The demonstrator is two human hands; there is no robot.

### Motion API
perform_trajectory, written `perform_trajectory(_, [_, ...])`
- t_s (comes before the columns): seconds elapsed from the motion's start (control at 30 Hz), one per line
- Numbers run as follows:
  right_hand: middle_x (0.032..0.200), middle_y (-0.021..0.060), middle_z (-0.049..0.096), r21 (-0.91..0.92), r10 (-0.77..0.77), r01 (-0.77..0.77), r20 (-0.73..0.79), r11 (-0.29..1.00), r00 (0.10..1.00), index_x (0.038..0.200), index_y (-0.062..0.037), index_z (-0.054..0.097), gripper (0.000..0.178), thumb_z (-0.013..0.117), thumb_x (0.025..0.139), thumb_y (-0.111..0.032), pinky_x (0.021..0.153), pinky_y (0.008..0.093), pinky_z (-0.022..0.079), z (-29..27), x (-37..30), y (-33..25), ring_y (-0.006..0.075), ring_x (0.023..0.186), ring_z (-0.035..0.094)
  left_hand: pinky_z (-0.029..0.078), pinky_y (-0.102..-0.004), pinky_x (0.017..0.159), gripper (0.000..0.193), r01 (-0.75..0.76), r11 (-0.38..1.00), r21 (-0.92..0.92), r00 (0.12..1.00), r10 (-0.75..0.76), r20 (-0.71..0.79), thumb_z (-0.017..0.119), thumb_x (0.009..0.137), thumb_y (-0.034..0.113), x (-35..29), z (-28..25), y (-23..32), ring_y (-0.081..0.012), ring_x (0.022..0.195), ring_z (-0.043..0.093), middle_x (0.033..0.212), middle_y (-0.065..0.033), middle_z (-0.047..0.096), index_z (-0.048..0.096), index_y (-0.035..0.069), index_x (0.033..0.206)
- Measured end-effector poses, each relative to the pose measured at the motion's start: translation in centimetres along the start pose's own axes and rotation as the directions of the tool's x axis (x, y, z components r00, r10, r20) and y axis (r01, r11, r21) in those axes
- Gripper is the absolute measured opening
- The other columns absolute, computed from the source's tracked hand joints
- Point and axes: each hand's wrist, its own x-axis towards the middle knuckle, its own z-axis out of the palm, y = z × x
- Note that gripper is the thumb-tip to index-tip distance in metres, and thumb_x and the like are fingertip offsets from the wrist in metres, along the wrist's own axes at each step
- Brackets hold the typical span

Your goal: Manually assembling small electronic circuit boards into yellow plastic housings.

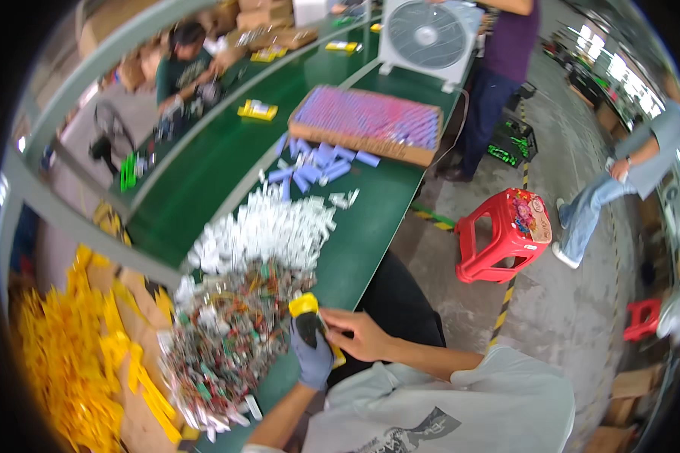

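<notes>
My left hand (311, 355), in a grey glove with dark fingers, is closed around a long yellow piece (304, 304). One end of the piece sticks out above the fingers, and yellow shows again below them. My bare right hand (359, 336) comes in from the right, its fingers pinched together against the piece's side. Whatever lies between those fingertips is too small to make out. Just left of my hands, a tangled heap of small wired parts (230, 332) with green, red and clear bits covers the bench. Many white strips (268, 230) lie beyond it.
Purple-blue tubes (310, 167) lie before a cardboard tray (366, 124) on the green bench (363, 245). Yellow strips (68, 362) fill the lower left. A yellow packet (258, 109) and a box fan (427, 38) are farther off. A red stool (506, 234) stands right; other people are around.
</notes>
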Motion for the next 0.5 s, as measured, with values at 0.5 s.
perform_trajectory(0.5, [0.084, 0.0096, 0.069, 0.011, 0.347, -0.528, -0.765, 0.849, 0.542, 0.103, 0.0001, 0.067, 0.024, 0.055, 0.093, -0.018, 0.074, 0.0296, 0.051, -13.5, -11.3, 19.0, 0.0172, 0.081, 0.067, 0.044, -0.0297, 0.076, 0.030, 0.022, 0.989, 0.145, 0.947, 0.026, -0.321, 0.069, 0.082, 0.017, 34.5, -5.5, 5.0, -0.0155, 0.085, 0.054, 0.093, -0.0078, 0.059, 0.058, 0.001, 0.105])
